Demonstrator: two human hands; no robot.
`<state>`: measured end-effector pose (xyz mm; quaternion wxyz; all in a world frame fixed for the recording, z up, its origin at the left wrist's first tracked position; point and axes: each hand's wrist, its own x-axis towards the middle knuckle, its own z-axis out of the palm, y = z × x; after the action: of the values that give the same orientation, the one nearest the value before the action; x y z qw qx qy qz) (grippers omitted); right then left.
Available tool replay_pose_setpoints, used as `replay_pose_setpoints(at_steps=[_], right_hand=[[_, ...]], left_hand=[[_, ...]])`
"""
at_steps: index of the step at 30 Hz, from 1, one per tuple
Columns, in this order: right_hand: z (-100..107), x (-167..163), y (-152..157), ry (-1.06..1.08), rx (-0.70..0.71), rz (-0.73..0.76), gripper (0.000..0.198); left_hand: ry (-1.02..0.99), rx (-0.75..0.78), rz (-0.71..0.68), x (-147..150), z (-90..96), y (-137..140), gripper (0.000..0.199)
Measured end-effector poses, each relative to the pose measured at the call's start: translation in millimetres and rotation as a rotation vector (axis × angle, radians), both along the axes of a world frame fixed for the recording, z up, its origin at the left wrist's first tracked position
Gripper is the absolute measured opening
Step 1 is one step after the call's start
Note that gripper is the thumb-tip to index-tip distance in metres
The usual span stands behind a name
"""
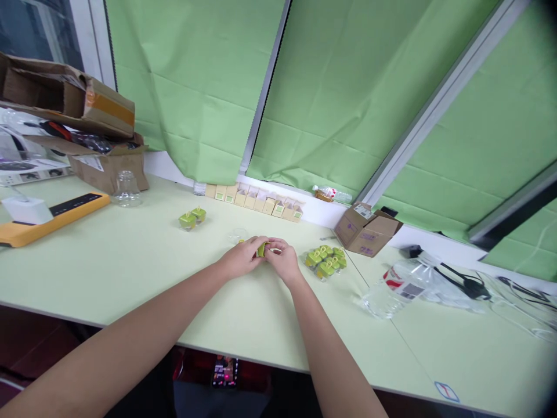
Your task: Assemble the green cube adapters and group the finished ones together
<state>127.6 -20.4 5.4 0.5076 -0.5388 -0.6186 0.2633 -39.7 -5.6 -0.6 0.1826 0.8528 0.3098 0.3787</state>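
Observation:
At the middle of the table my left hand (pixel 244 256) and my right hand (pixel 284 261) meet around a small green lid (pixel 261 249). Fingers of both hands are closed on it, and they hide part of it. Just beyond my left hand lies a small clear plastic piece (pixel 237 234), with a bit of yellow beside my fingertips. To the right of my right hand stands a group of several small clear containers with green lids (pixel 325 261), each lid with a pale loop on top. Two more green-lidded containers (pixel 192 218) sit farther off to the left.
A row of small cardboard boxes (pixel 256 200) lines the back edge. At right are an open carton (pixel 368 229), a large clear bottle (pixel 398 286) and cables (pixel 472 285). An orange power strip (pixel 56 219), a clear jar (pixel 127 190) and stacked cartons (pixel 107 162) occupy the left.

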Motion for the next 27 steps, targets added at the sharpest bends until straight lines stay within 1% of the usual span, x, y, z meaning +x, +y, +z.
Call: replay_pose_setpoints(at_steps=[4, 9, 15, 21, 24, 27], right_hand=[[-4.2, 2.5, 3.5, 0.043, -0.022, 0.006, 0.008], [-2.4, 0.3, 2.4, -0.011, 0.0, -0.001, 0.009], [-2.2, -4.7, 1.7, -0.129, 0.114, -0.044, 0.009], [-4.8, -4.5, 3.0, -0.189, 0.178, -0.07, 0.007], [-1.5, -5.1, 1.1, -0.175, 0.173, -0.077, 0.009], [5.2, -4.6, -1.4, -0.097, 0.153, -0.084, 0.011]], left_hand=[[0.004, -0.013, 0.001, 0.9, -0.5, -0.3, 0.044], [0.017, -0.018, 0.008, 0.6, 1.6, -1.7, 0.044], [0.019, -0.039, 0.028, -1.2, 4.2, -4.2, 0.047], [-0.058, -0.09, -0.035, -0.1, 7.2, -4.5, 0.043], [-0.108, -0.107, -0.051, 0.8, 7.7, -2.9, 0.038], [-0.156, -0.126, -0.032, -1.3, 4.8, 2.4, 0.034]])
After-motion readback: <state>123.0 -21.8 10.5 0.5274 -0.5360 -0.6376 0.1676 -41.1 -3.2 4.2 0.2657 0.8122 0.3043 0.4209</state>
